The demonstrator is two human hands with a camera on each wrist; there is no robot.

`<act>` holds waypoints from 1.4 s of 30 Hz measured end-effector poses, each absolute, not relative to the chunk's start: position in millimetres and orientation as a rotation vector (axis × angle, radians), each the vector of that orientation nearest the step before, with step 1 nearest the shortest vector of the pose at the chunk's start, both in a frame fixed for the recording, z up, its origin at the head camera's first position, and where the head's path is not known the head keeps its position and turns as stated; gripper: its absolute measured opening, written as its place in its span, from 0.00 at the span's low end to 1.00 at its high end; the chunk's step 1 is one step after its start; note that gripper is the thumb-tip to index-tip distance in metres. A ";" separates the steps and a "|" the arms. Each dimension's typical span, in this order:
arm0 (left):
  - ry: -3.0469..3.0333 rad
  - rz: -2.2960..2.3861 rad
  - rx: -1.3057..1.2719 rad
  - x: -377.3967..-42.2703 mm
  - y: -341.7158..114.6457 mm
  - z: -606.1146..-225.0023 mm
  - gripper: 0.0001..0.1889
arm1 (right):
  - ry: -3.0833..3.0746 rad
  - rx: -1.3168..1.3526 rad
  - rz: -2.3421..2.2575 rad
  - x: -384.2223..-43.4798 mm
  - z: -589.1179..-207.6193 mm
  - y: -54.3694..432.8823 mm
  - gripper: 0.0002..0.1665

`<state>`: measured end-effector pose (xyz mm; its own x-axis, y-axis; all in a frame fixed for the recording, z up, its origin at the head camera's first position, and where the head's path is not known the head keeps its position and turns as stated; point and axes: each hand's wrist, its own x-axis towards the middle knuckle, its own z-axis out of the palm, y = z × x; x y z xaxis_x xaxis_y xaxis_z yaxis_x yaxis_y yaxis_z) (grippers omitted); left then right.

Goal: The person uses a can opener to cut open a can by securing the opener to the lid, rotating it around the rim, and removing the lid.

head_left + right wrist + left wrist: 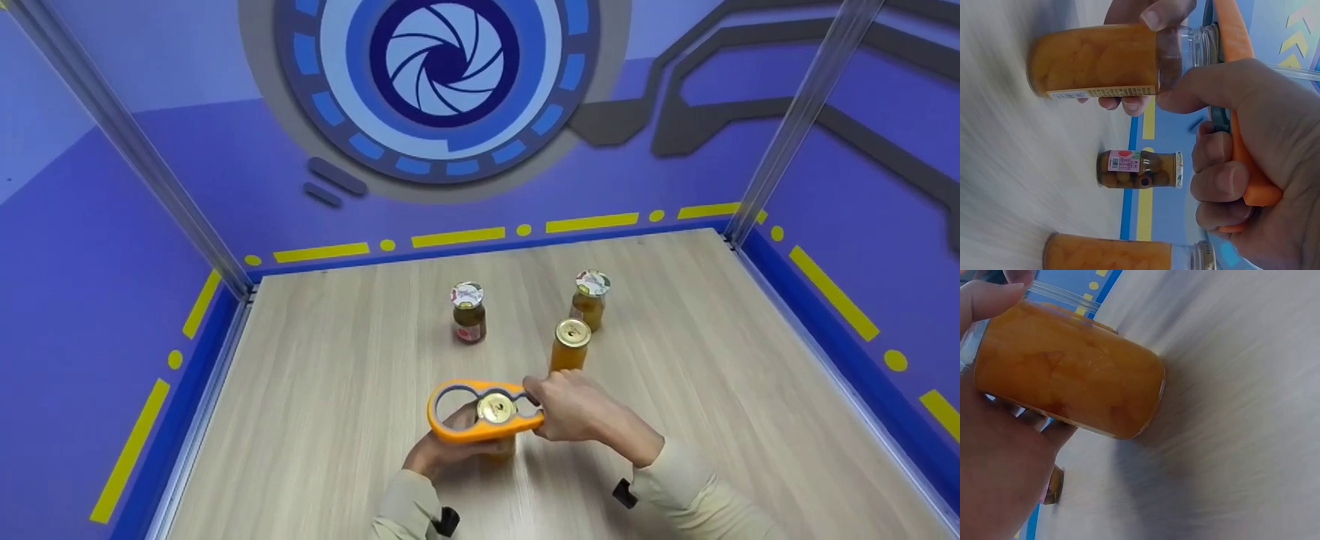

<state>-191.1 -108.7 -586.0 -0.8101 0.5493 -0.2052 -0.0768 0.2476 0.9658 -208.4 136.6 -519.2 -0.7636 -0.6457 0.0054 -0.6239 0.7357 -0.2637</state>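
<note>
My left hand point(448, 450) grips a glass jar of orange fruit pieces point(1072, 371) around its upper part. The jar has a gold lid point(496, 408) and is held upright close over the table. Around that lid sits an orange jar opener point(480, 433) with grey inner edges, its large ring to the left. My right hand point(574, 409) curls its fingers around the opener's handles. In the right wrist view, the right thumb reaches along to the jar's neck, and the opener point(1235, 34) lies across the lid.
Just beyond the right hand stands another tall jar of orange fruit point(570, 355) with a gold lid. Behind it is a small jar with a patterned white lid point(590, 306). A similar small jar point(469, 321) stands farther left. Blue-purple panels point(420, 217) border the wooden table point(322, 390).
</note>
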 end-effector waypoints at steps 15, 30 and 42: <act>2.092 1.593 0.400 -188.0 -134.4 -588.7 0.41 | 2.844 -1.082 -0.514 -204.6 -504.7 145.7 0.20; 2.180 1.681 0.298 -206.1 -192.2 -595.8 0.31 | 2.874 -0.937 -0.548 -194.3 -503.8 172.1 0.20; 2.334 1.861 0.026 -234.6 -227.6 -594.3 0.28 | 2.906 -0.943 -0.510 -190.6 -508.0 185.4 0.20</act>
